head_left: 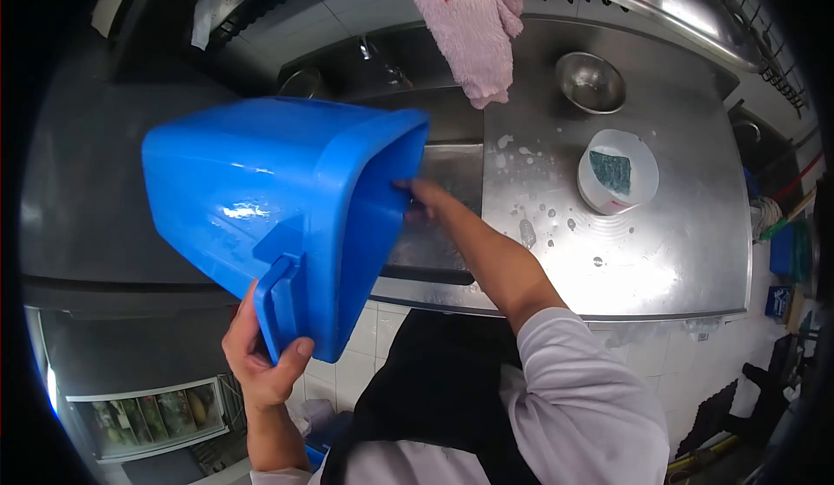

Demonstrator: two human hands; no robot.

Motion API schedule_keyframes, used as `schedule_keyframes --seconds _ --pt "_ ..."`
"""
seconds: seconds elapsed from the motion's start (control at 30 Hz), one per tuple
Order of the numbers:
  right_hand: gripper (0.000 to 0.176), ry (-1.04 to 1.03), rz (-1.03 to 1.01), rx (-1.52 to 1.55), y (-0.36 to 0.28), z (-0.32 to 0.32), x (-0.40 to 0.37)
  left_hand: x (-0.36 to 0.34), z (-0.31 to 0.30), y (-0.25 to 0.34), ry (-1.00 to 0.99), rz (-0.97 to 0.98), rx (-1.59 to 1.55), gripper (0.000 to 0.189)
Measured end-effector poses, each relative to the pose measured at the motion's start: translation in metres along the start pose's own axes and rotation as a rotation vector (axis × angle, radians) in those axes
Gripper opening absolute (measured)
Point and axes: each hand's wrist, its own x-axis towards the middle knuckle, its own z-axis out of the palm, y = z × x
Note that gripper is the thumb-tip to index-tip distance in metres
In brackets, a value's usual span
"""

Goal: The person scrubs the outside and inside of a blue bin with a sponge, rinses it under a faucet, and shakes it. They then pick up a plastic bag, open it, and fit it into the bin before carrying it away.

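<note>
over sink [434, 163], hands [261, 359] tilt bucket [261, 198] (blue)

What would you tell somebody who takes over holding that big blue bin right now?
Left grip: closed round the side handle of the blue plastic rectangular bin.
Right grip: at the bin's open mouth, fingers hidden inside; cannot tell if it holds.
Bin: lifted, tipped on its side, mouth toward the steel sink.
Nearby: white round tub with a green sponge, on the foam-spotted steel counter.
Done: bin raised and tilted.
Left: bin not yet set down.
</note>
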Motion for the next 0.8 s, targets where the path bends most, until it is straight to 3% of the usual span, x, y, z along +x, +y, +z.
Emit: schedule_keyframes --seconds 0.07,0.13,0.17,0.27,0.33,0.37,0.43,0.5,0.6,0.67,0.73,0.8 --pt "0.047 0.02 0.011 -0.017 0.007 -0.005 0.006 -0.005 0.006 0.004 0.035 0.037 -0.05 0.073" --pt "0.049 -0.041 -0.248 -0.055 0.049 -0.017 0.033 -0.01 0.008 0.001 0.026 0.011 -0.122 0.072" --pt "0.049 -0.034 -0.26 -0.055 0.067 -0.014 0.019 -0.014 0.006 -0.01 -0.012 0.04 -0.069 0.072" --pt "0.051 0.144 -0.379 -0.227 0.101 -0.01 -0.012 -0.011 0.007 -0.018 -0.074 0.089 0.026 0.068" --pt "0.051 0.125 -0.091 0.164 0.092 -0.024 -0.016 -0.006 0.007 -0.01 0.006 -0.103 -0.124 0.061" --pt "0.051 0.16 -0.102 0.196 0.088 -0.031 -0.019 -0.003 0.008 -0.006 0.049 -0.065 -0.152 0.058" --pt "0.051 0.165 -0.131 0.042 0.067 -0.046 -0.012 0.003 -0.004 -0.013 0.063 0.021 -0.244 0.07" --pt "0.054 0.248 -0.173 -0.206 0.028 -0.029 -0.067 0.001 -0.022 -0.024 0.092 0.075 -0.345 0.079" --pt "0.056 0.398 -0.18 -0.342 0.052 -0.024 -0.056 -0.016 -0.04 -0.041 0.039 0.08 -0.446 0.077" --pt "0.055 0.77 -0.252 -0.547 0.085 -0.015 -0.046 -0.026 -0.047 -0.059 0.025 0.022 -0.482 0.075" --pt "0.06 0.789 -0.306 -0.62 0.093 -0.016 -0.059 -0.037 -0.058 -0.075 0.037 0.049 -0.524 0.074" --pt "0.069 0.55 -0.262 -0.434 0.086 -0.022 -0.081 -0.049 -0.075 -0.086 0.055 0.061 -0.553 0.073"
